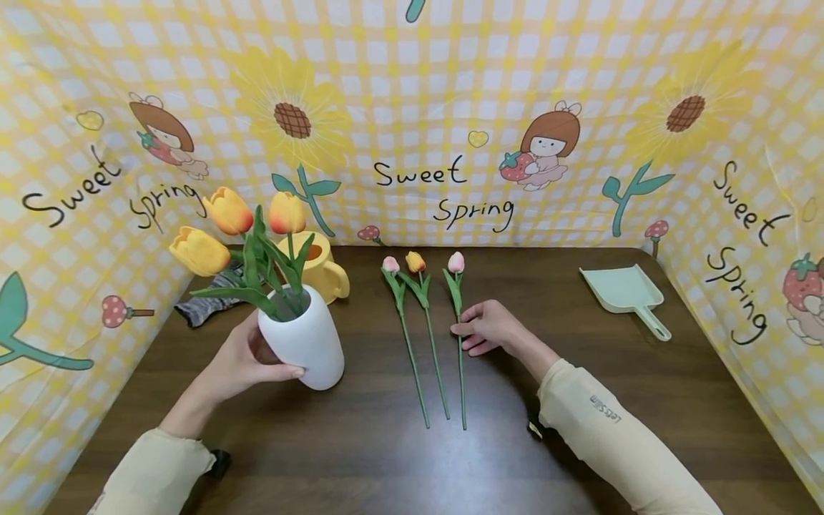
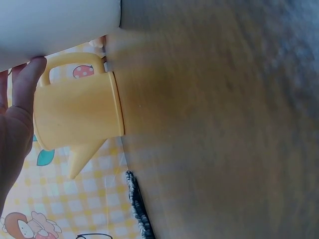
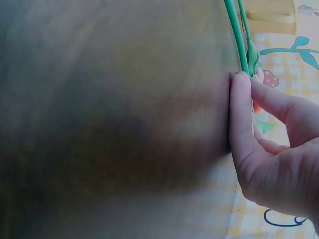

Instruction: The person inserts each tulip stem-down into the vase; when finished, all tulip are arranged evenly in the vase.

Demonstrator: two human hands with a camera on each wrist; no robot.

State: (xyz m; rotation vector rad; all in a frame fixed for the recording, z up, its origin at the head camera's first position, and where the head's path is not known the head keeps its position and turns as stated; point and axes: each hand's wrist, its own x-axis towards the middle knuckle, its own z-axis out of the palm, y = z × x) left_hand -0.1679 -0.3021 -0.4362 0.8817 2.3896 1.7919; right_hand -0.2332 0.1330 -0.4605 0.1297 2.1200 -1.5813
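Vase, white, smooth, rounded [image 1: 305,343]: landmark for all places below. Gripped low by the left hand [image 1: 241,361], thumb across the front, fingers around the side. Appears tilted; whether its base touches the surface cannot be told.

Tulips, three, yellow-orange, artificial-looking, green-leaved [image 1: 255,250]: standing in the vase, blooms fanned above and left of its mouth.

Tulip, single, pink, long green stem [image 1: 397,290]: flat on the surface, right of the vase and nearest it.

Tulip, single, yellow-orange, long green stem [image 1: 420,292]: next one right from the vase.

Tulip, single, pale pink, long green stem [image 1: 455,292]: farthest of the three lying right of the vase. Its stem sits in the narrow pinch of the right hand [image 1: 492,327], below the leaves.

Watering can, yellow, with handle and spout [image 2: 77,112]: just behind the vase.

Cloth item, grey-black, knitted-looking [image 1: 206,304]: behind and left of the vase, partly hidden.

Dustpan, pale mint green [image 1: 623,290]: well right of the vase.

Surface, dark brown, wood-grained [image 1: 380,465]: beneath the vase.

Risks, judged: top-heavy blooms and a one-sided grip could tip the vase, perhaps against the watering can; the thin stem could roll from the fingertips under a light pinch; a sideways sweep could drag the neighbouring tulip.
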